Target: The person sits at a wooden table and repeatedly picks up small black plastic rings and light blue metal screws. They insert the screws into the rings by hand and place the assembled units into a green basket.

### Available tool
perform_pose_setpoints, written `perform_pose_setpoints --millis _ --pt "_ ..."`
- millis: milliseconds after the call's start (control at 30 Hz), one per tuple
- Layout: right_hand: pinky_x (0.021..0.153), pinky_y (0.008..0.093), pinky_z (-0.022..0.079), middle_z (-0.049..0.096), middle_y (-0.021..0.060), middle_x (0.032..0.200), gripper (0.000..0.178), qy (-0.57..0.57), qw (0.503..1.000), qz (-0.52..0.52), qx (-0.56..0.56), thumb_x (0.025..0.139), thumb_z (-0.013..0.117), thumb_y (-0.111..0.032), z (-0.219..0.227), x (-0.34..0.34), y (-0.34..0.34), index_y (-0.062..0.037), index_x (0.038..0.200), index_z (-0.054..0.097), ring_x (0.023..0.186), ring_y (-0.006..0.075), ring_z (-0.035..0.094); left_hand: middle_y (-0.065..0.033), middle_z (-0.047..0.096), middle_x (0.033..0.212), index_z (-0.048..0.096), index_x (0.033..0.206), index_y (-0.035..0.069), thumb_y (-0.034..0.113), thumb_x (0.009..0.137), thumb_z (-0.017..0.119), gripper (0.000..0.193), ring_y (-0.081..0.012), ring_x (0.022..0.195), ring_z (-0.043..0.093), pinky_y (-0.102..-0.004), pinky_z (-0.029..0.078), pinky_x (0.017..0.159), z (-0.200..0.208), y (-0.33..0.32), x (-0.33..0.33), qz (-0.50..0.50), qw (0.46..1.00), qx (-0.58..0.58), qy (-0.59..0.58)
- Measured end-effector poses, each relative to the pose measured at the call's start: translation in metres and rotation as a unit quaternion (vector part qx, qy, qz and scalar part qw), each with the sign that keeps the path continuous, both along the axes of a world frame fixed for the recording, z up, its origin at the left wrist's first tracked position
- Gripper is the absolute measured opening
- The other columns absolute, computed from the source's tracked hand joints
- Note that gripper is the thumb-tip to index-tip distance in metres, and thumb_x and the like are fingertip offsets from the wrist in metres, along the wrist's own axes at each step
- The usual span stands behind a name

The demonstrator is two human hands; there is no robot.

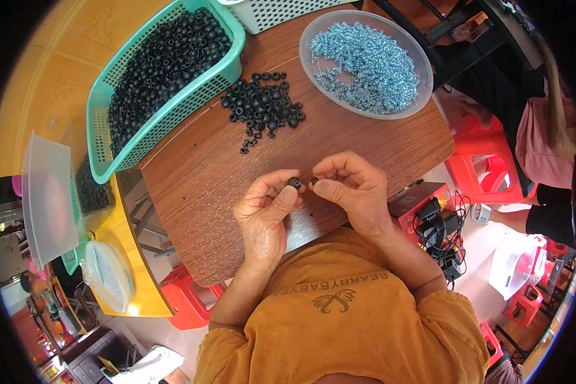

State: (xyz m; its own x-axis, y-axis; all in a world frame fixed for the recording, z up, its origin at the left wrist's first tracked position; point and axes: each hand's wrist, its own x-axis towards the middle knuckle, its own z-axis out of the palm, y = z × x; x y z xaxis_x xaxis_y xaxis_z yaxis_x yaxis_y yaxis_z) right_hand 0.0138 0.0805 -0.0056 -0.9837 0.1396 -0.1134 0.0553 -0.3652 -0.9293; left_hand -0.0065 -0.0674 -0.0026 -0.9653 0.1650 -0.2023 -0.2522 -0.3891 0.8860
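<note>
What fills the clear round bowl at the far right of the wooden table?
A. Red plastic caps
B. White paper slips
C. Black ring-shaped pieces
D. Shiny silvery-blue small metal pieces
D: the clear round bowl holds a heap of small shiny silvery-blue metal pieces, while the black ring-shaped pieces lie in the green basket and in a loose pile on the table.

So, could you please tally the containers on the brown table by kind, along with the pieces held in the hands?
Green mesh basket of black rings: 1
Clear round bowl of silvery screws: 1
White mesh basket: 1
Black ring in left hand: 1
Small dark piece in right hand: 1
Total: 5
</note>
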Motion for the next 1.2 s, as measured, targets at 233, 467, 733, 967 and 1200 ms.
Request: perform_pose_setpoints --millis 233,467,733,967,1200 --pt "0.07 0.0222 0.047 0.061 0.0033 0.087 0.014 0.079 0.989 0.033 0.123 0.079 0.061 0.004 0.001 -0.004 -0.002 0.0002 0.092 0.064 0.079 0.0095 0.058 -0.0067 0.062 0.085 0.061 0.102 -0.004 0.002 0.082 0.063 0.02 -0.0106 0.075 0.057 -0.0213 0.047 0.066 0.0 -0.004 0.003 -0.01 1.0 -0.001 0.009" --pt "0.068 0.0232 0.045 0.059 0.004 0.081 0.008 0.062 0.987 0.035 0.143 0.077 0.062 0.004 0.01 -0.005 -0.009 0.001 0.085 0.062 0.077 0.0104 0.056 -0.005 0.062 0.084 0.062 0.101 -0.003 0.004 0.082 0.064 0.02 -0.0094 0.074 0.055 -0.0207 0.046 0.065 0.0 -0.01 0.005 -0.015 0.999 -0.021 0.026" --pt "0.064 0.0267 0.043 0.058 0.0058 0.076 0.01 0.149 0.96 0.041 0.234 0.073 0.066 0.002 0.006 -0.007 -0.007 -0.0007 0.083 0.063 0.073 0.0167 0.055 -0.0056 0.063 0.081 0.063 0.1 -0.004 0.001 0.08 0.065 0.021 -0.0094 0.067 0.055 -0.0199 0.046 0.061 0.006 -0.012 0.006 -0.018 0.998 -0.057 0.014" --pt "0.065 0.0241 0.044 0.06 0.0034 0.078 0.01 0.116 0.974 0.063 0.182 0.074 0.067 0.0 0.006 -0.005 -0.007 -0.0006 0.083 0.064 0.074 0.0121 0.055 -0.0048 0.062 0.081 0.063 0.099 -0.003 0.001 0.08 0.065 0.02 -0.0081 0.066 0.055 -0.0195 0.047 0.06 0.005 -0.013 0.008 -0.027 0.997 -0.072 0.024" --pt "0.065 0.0211 0.045 0.062 0.0007 0.08 0.01 -0.024 0.993 0.111 0.036 0.076 0.069 -0.004 0.001 -0.006 -0.003 -0.0006 0.084 0.063 0.072 0.0067 0.056 -0.0054 0.062 0.078 0.064 0.097 -0.004 0.001 0.078 0.067 0.02 -0.0089 0.062 0.055 -0.0186 0.046 0.055 0.004 -0.013 0.013 -0.009 0.995 -0.085 0.052"
